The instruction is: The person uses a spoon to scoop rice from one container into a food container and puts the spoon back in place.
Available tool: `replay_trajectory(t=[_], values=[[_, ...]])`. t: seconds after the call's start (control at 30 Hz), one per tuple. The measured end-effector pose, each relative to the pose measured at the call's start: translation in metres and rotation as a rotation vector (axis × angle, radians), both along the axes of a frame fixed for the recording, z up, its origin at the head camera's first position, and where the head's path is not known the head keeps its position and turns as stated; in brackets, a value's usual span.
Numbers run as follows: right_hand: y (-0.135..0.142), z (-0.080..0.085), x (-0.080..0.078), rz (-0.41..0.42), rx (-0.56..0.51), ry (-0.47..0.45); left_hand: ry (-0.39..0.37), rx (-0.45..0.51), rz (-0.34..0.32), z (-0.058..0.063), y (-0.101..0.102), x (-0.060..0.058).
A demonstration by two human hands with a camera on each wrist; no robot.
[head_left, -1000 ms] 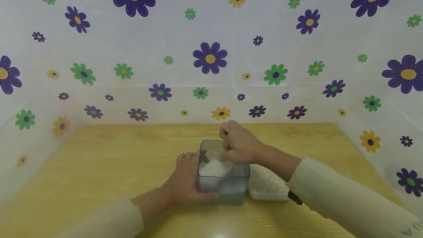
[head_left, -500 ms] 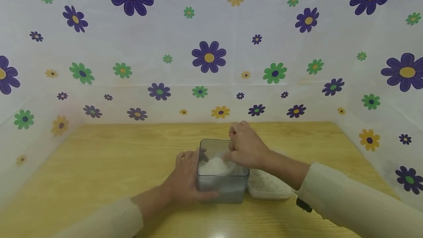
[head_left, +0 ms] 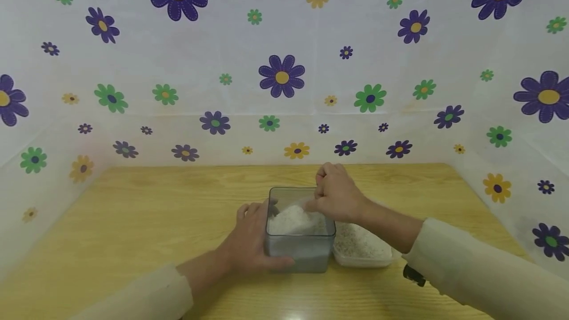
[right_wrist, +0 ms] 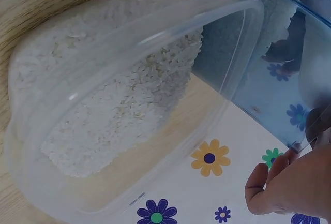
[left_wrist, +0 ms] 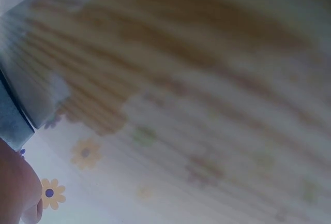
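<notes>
A translucent blue-grey plastic bin (head_left: 297, 253) stands upright on the table, with a mound of white rice (head_left: 295, 219) inside. My left hand (head_left: 249, 243) grips its left side, fingers toward the back and thumb along the front. Curled fingers of my right hand (head_left: 340, 195) are over the bin's right rim. In the right wrist view they are beside a pale, rounded translucent piece (right_wrist: 316, 58), like part of a scoop; I cannot tell its exact kind. Touching the bin's right side is a clear plastic tub (head_left: 362, 262) with rice (right_wrist: 119, 110), partly under my right forearm.
The wooden table (head_left: 155, 221) carries both containers. A white flower-print cloth (head_left: 213, 43) rises behind it and along both sides. A black piece (head_left: 414, 275) sits below the right sleeve. The left wrist view mostly shows blurred table and cloth.
My right hand has shifted right, from over the bin's middle to its right rim. More of the rice mound shows now. The left hand and both containers have stayed in place.
</notes>
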State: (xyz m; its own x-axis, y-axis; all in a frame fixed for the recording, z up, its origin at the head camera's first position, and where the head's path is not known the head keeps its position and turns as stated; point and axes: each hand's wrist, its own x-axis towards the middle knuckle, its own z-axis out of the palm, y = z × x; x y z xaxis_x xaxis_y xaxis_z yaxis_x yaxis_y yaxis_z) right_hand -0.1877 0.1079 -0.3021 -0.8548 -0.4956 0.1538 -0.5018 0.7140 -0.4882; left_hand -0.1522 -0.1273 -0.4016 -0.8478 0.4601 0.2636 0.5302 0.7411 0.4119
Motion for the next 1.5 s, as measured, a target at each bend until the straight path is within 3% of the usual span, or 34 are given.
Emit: replay_trajectory(t=[0.4, 0.6, 0.77, 1.2, 1.5], values=[[0.006, 0.004, -0.002, -0.002, -0.040, -0.075, -0.011, -0.005, -0.007, 0.004, 0.003, 0.001], [0.008, 0.006, 0.002, -0.009, 0.001, -0.065, -0.002, -0.002, -0.011, 0.003, 0.004, 0.001], [0.011, 0.007, 0.004, 0.005, -0.024, -0.060, 0.006, 0.011, -0.015, 0.003, 0.005, 0.001], [0.016, 0.010, 0.007, 0.019, -0.139, -0.151, 0.023, 0.030, -0.019, 0.000, 0.000, 0.000], [0.025, 0.010, 0.009, -0.062, -0.206, -0.289, 0.026, 0.025, -0.024, 0.000, 0.002, 0.001]])
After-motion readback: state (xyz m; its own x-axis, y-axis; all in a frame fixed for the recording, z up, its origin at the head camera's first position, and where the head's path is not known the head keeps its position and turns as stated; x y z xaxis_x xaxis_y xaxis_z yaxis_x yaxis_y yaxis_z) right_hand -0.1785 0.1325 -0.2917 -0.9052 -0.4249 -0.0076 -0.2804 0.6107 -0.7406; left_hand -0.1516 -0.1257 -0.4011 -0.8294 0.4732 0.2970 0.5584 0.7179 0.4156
